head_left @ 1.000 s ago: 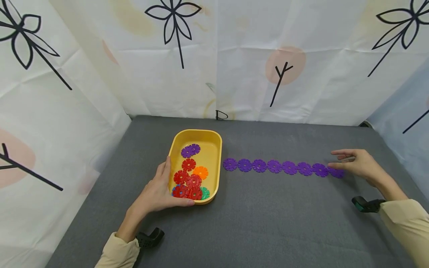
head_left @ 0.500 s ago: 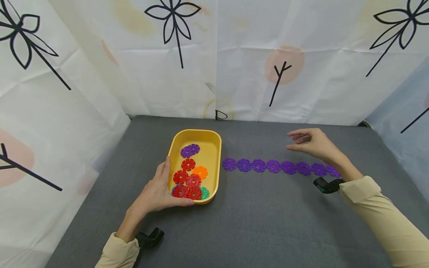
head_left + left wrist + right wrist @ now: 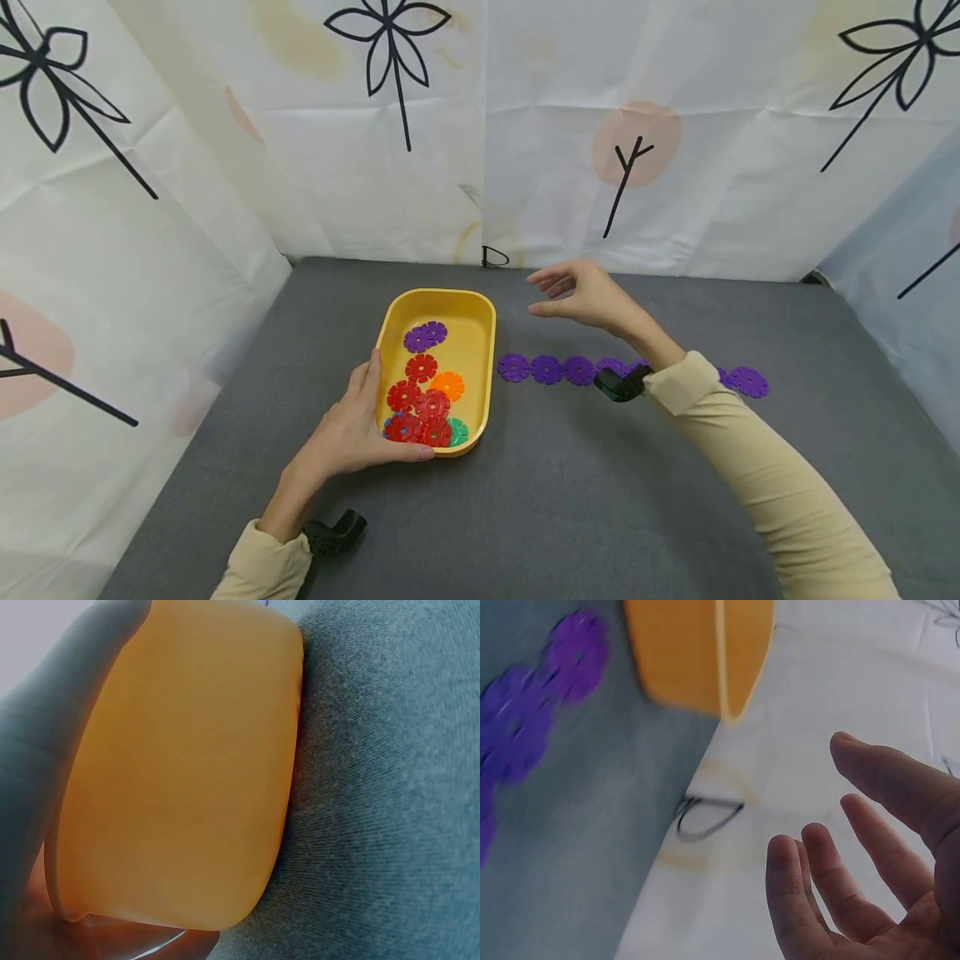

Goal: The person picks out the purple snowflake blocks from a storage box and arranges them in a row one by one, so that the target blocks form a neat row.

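Observation:
My left hand grips the near left corner of a yellow tray, its thumb along the front wall and fingers at the left side. Inside the tray lie two purple flower discs, several red flower discs, an orange one, a green one and a partly covered blue one. In the left wrist view the tray's wall fills the middle. My right hand hovers right of the tray's far end, fingers apart and holding nothing, as the right wrist view also shows.
A row of purple flower discs runs rightward from beside the tray, joined edge to edge; my right forearm hides part of it. Grey cloth covers the table. A patterned white curtain stands behind its far edge.
My right hand has moved left from the row's right end, over the table to near the tray. My left hand and the tray have stayed in place.

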Demonstrator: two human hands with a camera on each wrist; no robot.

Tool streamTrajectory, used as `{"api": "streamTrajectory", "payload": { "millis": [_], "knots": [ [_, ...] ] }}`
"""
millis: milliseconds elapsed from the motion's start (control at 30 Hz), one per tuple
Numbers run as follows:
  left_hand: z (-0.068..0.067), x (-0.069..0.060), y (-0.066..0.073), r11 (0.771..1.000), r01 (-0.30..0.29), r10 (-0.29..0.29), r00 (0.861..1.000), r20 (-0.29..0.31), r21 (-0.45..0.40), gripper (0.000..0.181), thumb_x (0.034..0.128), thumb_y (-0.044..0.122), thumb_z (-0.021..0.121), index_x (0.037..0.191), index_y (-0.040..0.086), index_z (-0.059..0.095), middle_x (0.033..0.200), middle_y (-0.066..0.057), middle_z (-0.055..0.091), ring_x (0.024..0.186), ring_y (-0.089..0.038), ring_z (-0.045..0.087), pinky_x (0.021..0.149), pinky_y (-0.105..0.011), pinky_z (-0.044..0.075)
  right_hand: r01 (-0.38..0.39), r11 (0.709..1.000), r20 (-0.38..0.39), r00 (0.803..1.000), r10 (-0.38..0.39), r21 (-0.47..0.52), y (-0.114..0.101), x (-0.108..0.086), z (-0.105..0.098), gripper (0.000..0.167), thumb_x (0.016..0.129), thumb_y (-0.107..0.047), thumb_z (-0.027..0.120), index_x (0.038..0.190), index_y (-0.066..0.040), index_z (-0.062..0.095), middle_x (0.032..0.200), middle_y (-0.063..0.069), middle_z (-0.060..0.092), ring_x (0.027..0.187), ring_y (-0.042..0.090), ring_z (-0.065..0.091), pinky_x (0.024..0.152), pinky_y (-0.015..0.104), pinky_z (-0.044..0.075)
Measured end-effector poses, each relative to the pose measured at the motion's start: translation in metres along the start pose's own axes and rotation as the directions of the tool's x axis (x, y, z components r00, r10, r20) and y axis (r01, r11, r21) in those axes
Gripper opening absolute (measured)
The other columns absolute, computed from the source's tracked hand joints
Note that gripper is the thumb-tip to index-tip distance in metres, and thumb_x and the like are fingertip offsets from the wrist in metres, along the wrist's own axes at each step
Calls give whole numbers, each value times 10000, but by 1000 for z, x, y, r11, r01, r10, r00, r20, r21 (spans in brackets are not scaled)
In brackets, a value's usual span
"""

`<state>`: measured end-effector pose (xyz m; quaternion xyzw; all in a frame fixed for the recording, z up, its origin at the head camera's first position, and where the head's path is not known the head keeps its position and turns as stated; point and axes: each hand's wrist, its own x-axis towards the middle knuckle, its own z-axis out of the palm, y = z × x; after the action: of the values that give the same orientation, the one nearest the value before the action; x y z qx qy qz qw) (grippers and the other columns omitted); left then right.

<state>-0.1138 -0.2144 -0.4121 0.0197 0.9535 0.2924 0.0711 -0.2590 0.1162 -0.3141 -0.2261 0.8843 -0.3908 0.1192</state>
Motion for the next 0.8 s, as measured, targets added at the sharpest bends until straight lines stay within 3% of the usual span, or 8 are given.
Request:
{"api": "streamTrajectory", "payload": {
  "millis": [267, 633, 800],
  "knots": [
    [-2, 0, 3, 999, 33, -33, 999, 34, -2, 1477, 628, 706, 846, 1652, 150, -63, 1657, -159, 157, 1327, -428, 486, 968, -568, 568, 64, 998, 43, 997, -65, 29, -26, 27, 39, 434, 897, -173, 791, 1306, -66, 690, 1302, 200, 670, 1213, 377, 635, 996, 475, 565],
    [-3, 0, 2, 1000, -15, 14, 1000, 24, 22, 1467, 654, 716, 826, 1647, 121, -74, 1652, -177, 168, 1285, -439, 528, 973, -589, 552, 82, 986, 88, 992, -95, 146, -46, 54, 88, 394, 901, -185, 793, 1275, -88, 716, 1250, 131, 715, 1203, 316, 666, 978, 380, 586],
    [-3, 0, 2, 999, -22, 22, 1000, 20, 25, 1466, 660, 708, 830, 1646, 110, -76, 1653, -183, 166, 1267, -441, 541, 960, -594, 553, 115, 980, 74, 989, -128, 163, -49, 64, 104, 398, 907, -168, 784, 1278, -45, 709, 1256, 182, 713, 1161, 321, 683, 971, 359, 590]
  ]
}}
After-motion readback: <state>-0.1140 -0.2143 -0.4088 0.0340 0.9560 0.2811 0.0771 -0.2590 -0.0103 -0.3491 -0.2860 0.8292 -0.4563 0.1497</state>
